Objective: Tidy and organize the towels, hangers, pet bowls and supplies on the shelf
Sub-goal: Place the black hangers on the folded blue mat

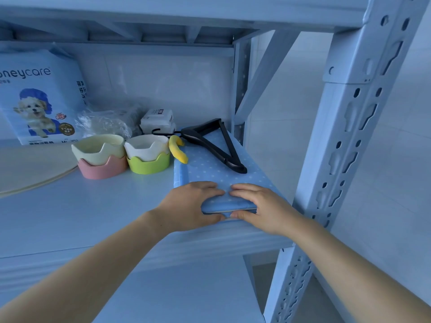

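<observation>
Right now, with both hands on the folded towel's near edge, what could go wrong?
The black hangers and yellow toy lie loose on the folded towel; tilting it may slide them off. The left hand and right hand pinch only its near edge, so the layers could sag open. The green bowl stands close beside the towel; a sideways drag might bump it.

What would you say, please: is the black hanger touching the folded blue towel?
Touching. The head view shows the black hanger lying flat on top of the blue towel, its lower corner resting on the dotted fabric.
</observation>
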A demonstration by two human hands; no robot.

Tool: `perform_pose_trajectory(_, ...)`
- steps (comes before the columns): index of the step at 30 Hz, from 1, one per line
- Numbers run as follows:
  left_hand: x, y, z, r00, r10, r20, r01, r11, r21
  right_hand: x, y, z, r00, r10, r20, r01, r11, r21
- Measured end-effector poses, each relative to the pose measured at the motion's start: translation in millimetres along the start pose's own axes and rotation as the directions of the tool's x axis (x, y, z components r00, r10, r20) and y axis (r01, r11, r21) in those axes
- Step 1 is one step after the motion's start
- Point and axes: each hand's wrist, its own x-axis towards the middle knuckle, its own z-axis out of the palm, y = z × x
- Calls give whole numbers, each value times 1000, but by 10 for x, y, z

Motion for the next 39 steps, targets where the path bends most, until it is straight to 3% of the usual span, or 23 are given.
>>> perform_pose_trajectory(19, 350, -257, 68, 998, -50, -24, 50, 999, 10, 447, 196, 105, 1000, 1, 0, -1, 998, 66)
perform_pose_trajectory(28, 408, -280, 15, 999, -37, -15, 37, 999, -6, 499, 187, 122, 931, 36, -363, 62, 965, 255)
perform_pose_trajectory(32, 424, -332, -27, 998, -34, -44, 31, 997, -67, 689, 129, 100, 882, -1, -472, 76, 987, 140)
perform_pose_trajectory(39, 571, -483, -62, 985, -111, -133, 104, 993, -56, 944, 123, 186, 927, 124, -353, -75, 986, 148)
